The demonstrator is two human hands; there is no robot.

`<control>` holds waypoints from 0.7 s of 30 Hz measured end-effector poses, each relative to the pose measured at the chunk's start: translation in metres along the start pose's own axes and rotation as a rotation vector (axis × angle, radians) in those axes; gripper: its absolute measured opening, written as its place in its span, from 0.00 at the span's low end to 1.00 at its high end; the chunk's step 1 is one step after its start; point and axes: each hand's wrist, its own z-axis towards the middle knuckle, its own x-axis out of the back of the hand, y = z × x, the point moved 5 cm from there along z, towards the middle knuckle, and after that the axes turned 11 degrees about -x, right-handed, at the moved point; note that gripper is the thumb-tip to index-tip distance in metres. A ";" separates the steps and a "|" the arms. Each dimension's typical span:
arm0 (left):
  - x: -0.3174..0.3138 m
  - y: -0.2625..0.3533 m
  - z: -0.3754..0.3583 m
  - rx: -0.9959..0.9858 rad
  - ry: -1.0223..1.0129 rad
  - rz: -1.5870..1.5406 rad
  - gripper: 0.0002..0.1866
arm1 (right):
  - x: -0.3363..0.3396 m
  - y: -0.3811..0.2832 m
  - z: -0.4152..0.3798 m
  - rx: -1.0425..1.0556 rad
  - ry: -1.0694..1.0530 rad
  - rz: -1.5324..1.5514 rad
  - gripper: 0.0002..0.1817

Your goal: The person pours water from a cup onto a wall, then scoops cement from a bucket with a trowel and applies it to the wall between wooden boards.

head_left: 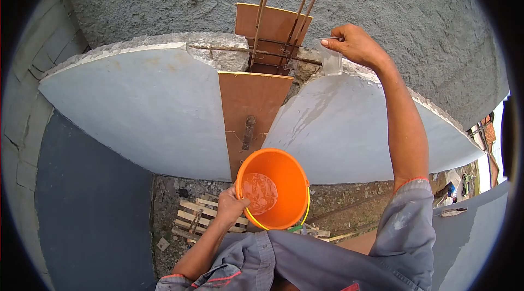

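Note:
My left hand (231, 205) grips the rim of an orange bucket (292, 187) with a yellow handle, tilted so that water (258, 194) shows inside. Up at the wall's broken top edge, my right hand (349, 44) pinches a clear plastic cup (331, 62) by its rim. The cup hangs against the edge of the pale blue wall (349, 111), where wet streaks run down the face. Between the two wall parts stands a brown board (252, 100), with a second brown board (273, 21) behind the rebar.
Upright rusty rebar (300, 18) rises from the gap, and a horizontal bar crosses it. Rough grey plaster (404, 13) lies behind the wall. Below are wooden pallet slats (199, 214) on rubble ground and a dark grey wall (93, 198) at the left.

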 end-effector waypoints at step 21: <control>-0.001 0.009 -0.002 0.037 0.024 0.028 0.14 | -0.013 -0.006 0.031 0.063 -0.083 -0.018 0.29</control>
